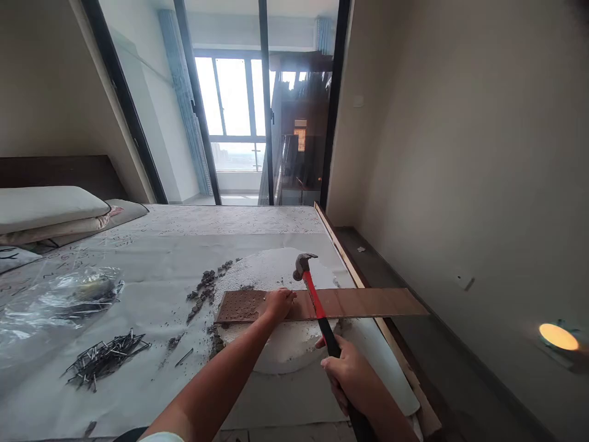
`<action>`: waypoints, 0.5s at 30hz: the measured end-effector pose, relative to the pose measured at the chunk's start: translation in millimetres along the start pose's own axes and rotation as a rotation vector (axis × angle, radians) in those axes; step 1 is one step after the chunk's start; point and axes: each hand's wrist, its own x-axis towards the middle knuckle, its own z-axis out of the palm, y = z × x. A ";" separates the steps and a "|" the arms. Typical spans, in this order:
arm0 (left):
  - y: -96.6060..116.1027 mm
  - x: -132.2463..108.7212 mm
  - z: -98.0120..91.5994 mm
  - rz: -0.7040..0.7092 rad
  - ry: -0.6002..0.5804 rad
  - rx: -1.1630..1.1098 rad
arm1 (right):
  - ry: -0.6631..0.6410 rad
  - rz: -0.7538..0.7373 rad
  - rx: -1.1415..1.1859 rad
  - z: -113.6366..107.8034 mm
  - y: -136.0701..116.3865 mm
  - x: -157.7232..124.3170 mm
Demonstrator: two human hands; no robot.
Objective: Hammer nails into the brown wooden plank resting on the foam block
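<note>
Ideally use short, light taps: R hand [352, 377] clenches hammer [321, 310], head at 1 o'clock of L hand [278, 304], pinched on board [368, 302], can't tell what it grips.

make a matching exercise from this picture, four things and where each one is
Things:
1 hammer
2 board
3 nails
4 lamp

Places:
a lit, on the floor
b in the right hand
c under the left hand
d heaped on the sheet

Pairs: 1-b, 2-c, 3-d, 4-a
</note>
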 end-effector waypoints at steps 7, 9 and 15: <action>3.0 -4.5 1.8 -0.032 -0.018 0.015 | 0.027 0.007 -0.122 2.2 1.7 -1.0; 2.8 -4.8 3.3 -0.028 -0.022 0.016 | 0.056 -0.021 -0.141 2.7 2.8 -1.8; 1.0 -6.6 4.1 -0.047 -0.035 0.008 | 0.029 0.085 -0.187 12.0 7.6 9.0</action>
